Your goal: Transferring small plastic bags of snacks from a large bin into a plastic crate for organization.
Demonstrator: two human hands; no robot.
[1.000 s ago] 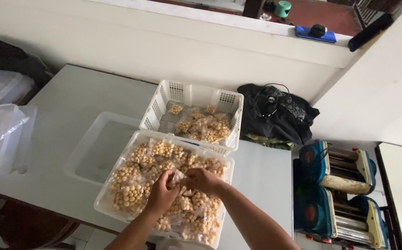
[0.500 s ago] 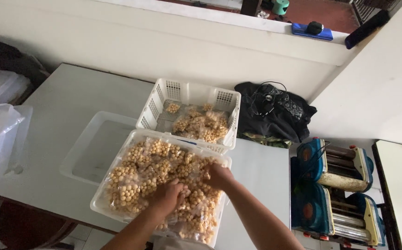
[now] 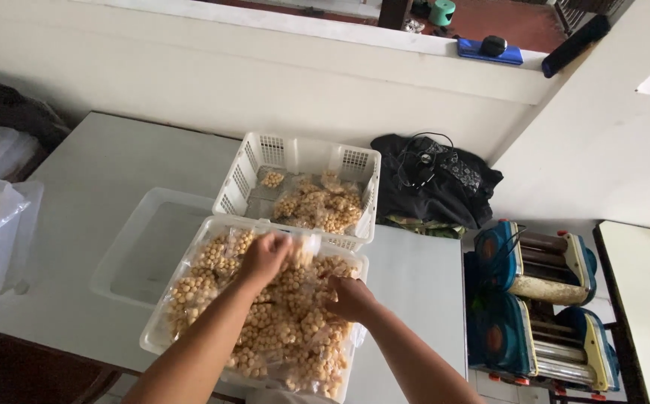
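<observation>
Hands: right hand point(image 3: 351, 298) is low in the near tub, fingers curled into the pile, though I can't tell whether it's actually pinching a packet. Left hand point(image 3: 263, 258) is further up, fingers closed on a small clear packet point(image 3: 300, 251) of round yellow snacks, lifted just above the heap.
Near tub: clear plastic tub point(image 3: 156, 334) at the table edge, stuffed with the same little bags.
Handling: packets look light and crinkly, film probably slippery, balls inside likely brittle, so I'd grab by the sealed top flap or pinch the film loosely instead of squeezing the middle.
Beside it: empty clear lid or tray point(image 3: 126, 251) half tucked under the tub's left side.
Behind: white slotted basket point(image 3: 244, 173) touching the tub's far rim, a smaller bunch of packets inside.
Further back: black bag point(image 3: 456, 194) with a cable on it, against the wall.
Off right: blue roller machines point(image 3: 534, 265) past the table's end.
</observation>
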